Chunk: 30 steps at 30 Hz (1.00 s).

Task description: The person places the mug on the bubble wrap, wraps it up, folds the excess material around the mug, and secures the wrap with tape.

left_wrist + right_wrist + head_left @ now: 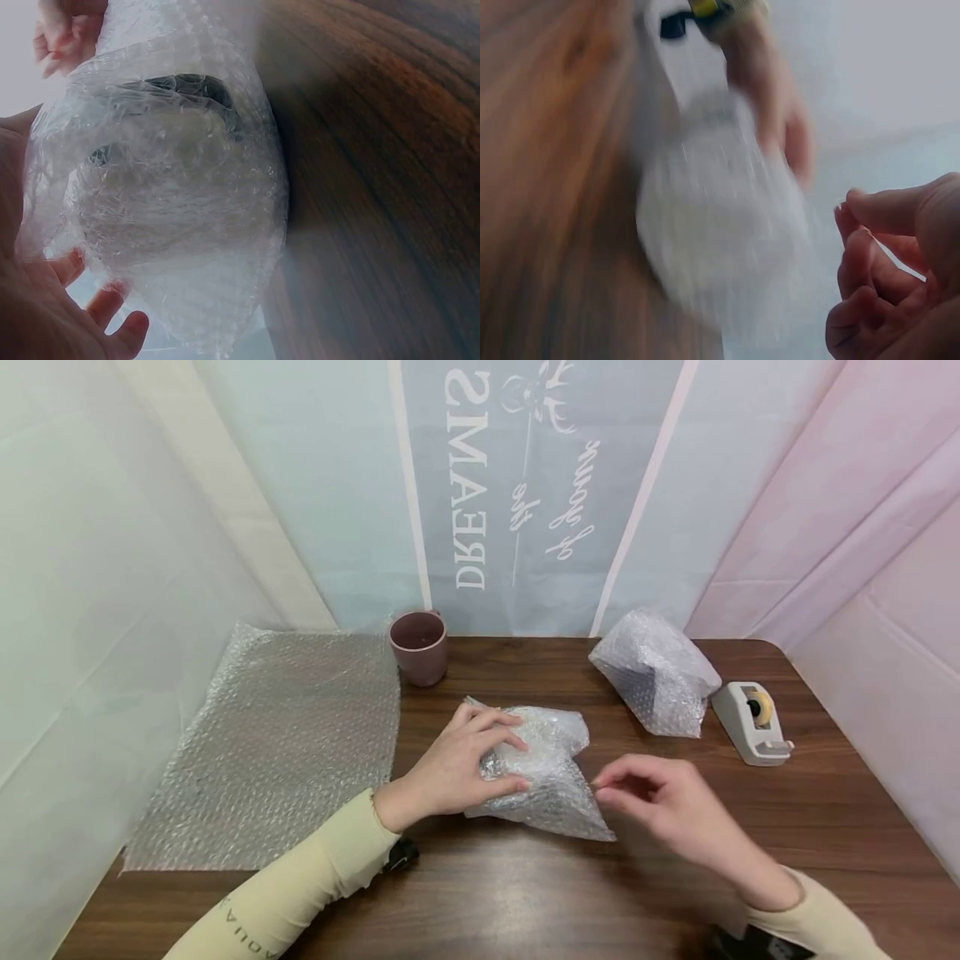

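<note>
A bundle in clear bubble wrap (551,768) lies on the table in front of me, its loose flap pointing right. In the left wrist view, a dark curved shape shows through the bundle's wrap (180,172). My left hand (468,760) holds the bundle from its left, fingers bent over the top and thumb along the near side. Just off the bundle's right edge, my right hand (667,806) has thumb and forefinger pinched together. A tiny yellowish sliver, like tape, shows at those fingertips in the head view. The right wrist view is blurred around the bundle.
A flat bubble wrap sheet (285,752) covers the table's left side. At its far right corner stands a mauve mug (420,652). Another bubble-wrapped bundle (656,677) sits at the back right, beside a white tape dispenser (750,727). A printed cloth (517,602) hangs behind the table.
</note>
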Tool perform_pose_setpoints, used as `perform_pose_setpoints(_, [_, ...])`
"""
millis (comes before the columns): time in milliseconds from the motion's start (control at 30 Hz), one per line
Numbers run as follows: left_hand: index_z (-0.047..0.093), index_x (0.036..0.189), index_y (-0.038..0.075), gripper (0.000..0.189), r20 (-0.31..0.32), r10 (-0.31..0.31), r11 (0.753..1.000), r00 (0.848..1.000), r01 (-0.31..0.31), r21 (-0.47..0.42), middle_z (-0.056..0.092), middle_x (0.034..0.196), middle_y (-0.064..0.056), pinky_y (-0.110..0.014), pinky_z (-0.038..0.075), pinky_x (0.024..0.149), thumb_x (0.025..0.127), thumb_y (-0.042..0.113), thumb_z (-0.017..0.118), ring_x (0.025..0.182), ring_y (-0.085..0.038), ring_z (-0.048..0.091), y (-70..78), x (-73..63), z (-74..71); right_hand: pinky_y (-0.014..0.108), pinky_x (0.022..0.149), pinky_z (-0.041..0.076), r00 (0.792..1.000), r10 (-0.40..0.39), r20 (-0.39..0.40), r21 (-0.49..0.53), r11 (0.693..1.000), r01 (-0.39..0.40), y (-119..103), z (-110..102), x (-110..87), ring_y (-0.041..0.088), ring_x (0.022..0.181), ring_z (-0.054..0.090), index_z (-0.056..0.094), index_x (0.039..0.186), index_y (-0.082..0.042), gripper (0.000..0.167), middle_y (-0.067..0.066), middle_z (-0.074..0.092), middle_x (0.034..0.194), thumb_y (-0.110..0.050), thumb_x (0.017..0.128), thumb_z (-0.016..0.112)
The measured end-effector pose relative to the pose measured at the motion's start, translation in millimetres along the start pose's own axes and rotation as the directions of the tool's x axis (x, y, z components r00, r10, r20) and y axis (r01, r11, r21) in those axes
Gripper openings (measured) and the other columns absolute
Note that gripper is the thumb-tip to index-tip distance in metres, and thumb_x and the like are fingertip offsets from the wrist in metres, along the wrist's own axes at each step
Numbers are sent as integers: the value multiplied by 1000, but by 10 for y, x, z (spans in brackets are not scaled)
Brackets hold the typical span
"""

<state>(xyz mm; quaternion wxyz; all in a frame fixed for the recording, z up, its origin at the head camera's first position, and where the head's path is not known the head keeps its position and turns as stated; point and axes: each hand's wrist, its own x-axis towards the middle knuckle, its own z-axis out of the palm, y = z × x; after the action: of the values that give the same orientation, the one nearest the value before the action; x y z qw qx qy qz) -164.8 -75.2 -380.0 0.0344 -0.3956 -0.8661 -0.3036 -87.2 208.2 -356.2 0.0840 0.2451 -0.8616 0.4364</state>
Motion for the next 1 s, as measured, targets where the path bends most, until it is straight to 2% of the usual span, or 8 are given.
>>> perform_pose_setpoints(133, [71, 108, 26, 38, -15, -3, 1000, 1000, 4, 17, 56, 138, 5, -36, 41, 99, 81, 52, 79, 117, -17, 42, -20, -20, 7, 18, 48, 42, 993, -114, 45, -20, 993, 115, -92, 297, 170, 1, 58, 50, 73, 92, -19, 21, -15, 60, 75, -3, 81, 81])
perform_pose_setpoints(233, [70, 108, 26, 38, -11, -7, 1000, 1000, 7, 15, 56, 138, 5, -37, 42, 98, 81, 52, 79, 117, -16, 41, -27, -31, 17, 17, 48, 40, 992, -115, 50, -100, 988, 120, -103, 417, 258, -2, 57, 45, 72, 95, -19, 23, -19, 59, 75, -4, 81, 82])
perform_pose_setpoints(500, [71, 109, 24, 38, -16, 25, 1000, 1000, -25, 5, 55, 138, 3, -36, 44, 95, 82, 49, 80, 116, -17, 41, -4, -3, 31, 21, 50, 42, 999, 34, -15, -248, 968, -37, -114, 506, 313, -3, 57, 51, 53, 89, -16, 39, -15, 70, 74, -7, 74, 88])
perform_pose_setpoints(633, [71, 109, 24, 37, -15, 29, 1000, 999, -29, 7, 55, 138, 3, -37, 44, 96, 82, 47, 80, 115, -18, 41, 2, 3, 28, 23, 48, 40, 992, 113, -54, -347, 929, -125, -168, 545, 353, 2, 55, 57, 51, 85, -18, 41, -13, 71, 72, -13, 72, 89])
perform_pose_setpoints(733, [71, 109, 23, 36, -8, 31, 1000, 999, -31, 4, 55, 138, 2, -38, 43, 97, 83, 47, 79, 115, -19, 41, 4, 9, 25, 26, 44, 39, 992, 100, -76, -444, 887, -124, -185, 560, 379, 7, 52, 58, 52, 84, -18, 41, -13, 70, 68, -18, 70, 90])
perform_pose_setpoints(833, [71, 109, 23, 36, -2, 35, 999, 999, -35, 1, 55, 138, 2, -38, 42, 99, 83, 46, 79, 116, -19, 42, 3, 15, 19, 27, 40, 34, 994, 18, -110, -547, 834, -75, -167, 549, 386, 6, 44, 49, 51, 82, -18, 46, -15, 58, 57, -26, 66, 94])
perform_pose_setpoints(900, [71, 109, 23, 36, 0, 43, 999, 999, -43, 9, 55, 138, 1, -39, 41, 100, 83, 47, 79, 115, -19, 42, -1, 16, 15, 26, 38, 32, 987, -107, -123, -612, 791, 9, -136, 540, 381, 6, 43, 43, 50, 80, -17, 50, -13, 48, 54, -31, 63, 95])
perform_pose_setpoints(1000, [72, 108, 22, 36, -9, 57, 998, 998, -57, 23, 56, 137, 0, -41, 39, 104, 83, 47, 79, 114, -20, 43, -11, 20, 7, 29, 41, 38, 933, -345, -101, -653, 731, 199, -68, 539, 393, 15, 51, 45, 51, 78, -12, 44, -4, 45, 62, -30, 68, 91])
